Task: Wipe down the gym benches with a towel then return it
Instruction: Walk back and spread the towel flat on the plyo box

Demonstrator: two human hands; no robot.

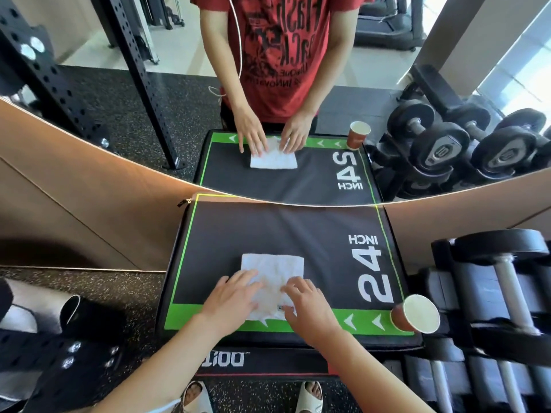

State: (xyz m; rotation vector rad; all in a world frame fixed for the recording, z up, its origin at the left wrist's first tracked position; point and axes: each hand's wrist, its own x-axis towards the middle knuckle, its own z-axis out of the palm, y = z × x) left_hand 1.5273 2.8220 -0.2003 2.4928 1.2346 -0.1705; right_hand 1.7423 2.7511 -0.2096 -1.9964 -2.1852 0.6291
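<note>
A folded white towel [275, 268] lies flat on the black and green padded box [286, 231] marked "24 INCH". My left hand [231, 299] rests on the towel's near left part with its fingers spread and straight. My right hand [307, 305] lies on the near right part, fingers straight, pressing the cloth down by its small label. Both hands cover the towel's near edge. A wall mirror behind the box repeats the scene.
A red paper cup [416, 315] stands on the box's near right corner. A rack of black dumbbells [489, 293] fills the right side. A black perforated steel frame [53, 362] and a rolled mat [38, 305] sit at the left. My sandalled feet show below.
</note>
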